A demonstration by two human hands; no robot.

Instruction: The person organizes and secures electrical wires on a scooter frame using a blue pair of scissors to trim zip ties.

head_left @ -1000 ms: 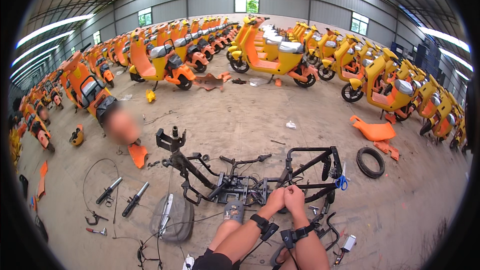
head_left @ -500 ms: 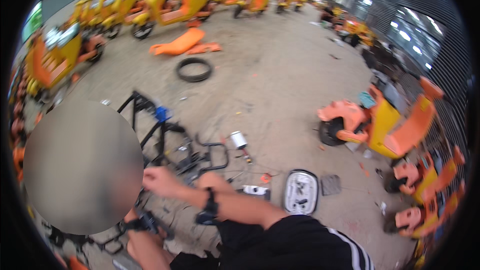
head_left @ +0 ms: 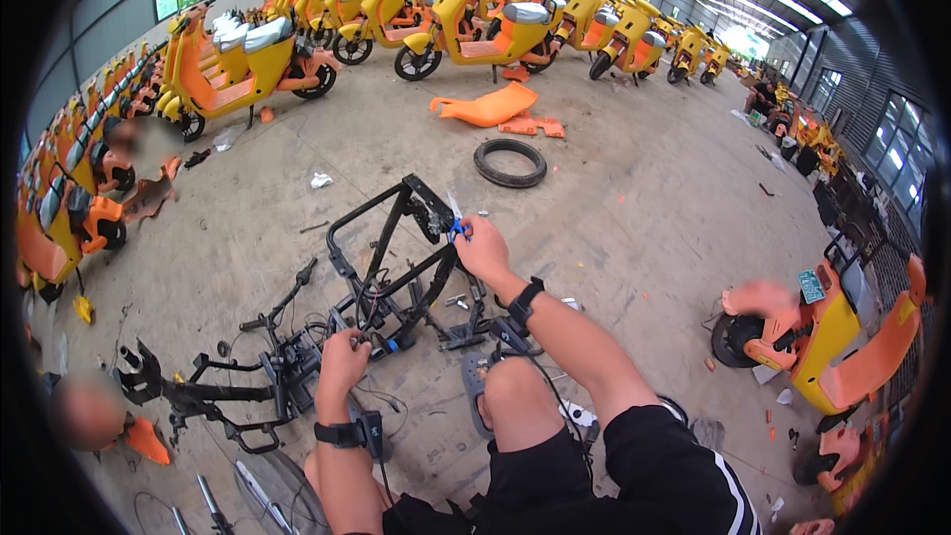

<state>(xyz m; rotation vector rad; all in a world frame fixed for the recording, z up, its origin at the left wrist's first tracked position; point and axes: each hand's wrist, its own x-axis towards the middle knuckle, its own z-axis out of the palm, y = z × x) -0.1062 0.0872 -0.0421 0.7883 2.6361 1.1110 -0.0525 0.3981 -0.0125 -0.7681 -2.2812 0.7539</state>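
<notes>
A stripped scooter frame (head_left: 381, 267) of matt black painted metal is seen on a rough, dusty grey concrete floor (head_left: 614, 198), beside a dull black rubber tyre (head_left: 509, 162), glossy orange plastic panels (head_left: 487, 105), and scissors (head_left: 456, 228) with smooth blue plastic handles.

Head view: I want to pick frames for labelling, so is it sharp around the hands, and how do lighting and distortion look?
Head view: right hand at the blue-handled scissors and left hand on the black frame are sharp; daylight is even with soft shadows; skylights glare; fisheye bends the edges; black vignette rings the picture.
</notes>
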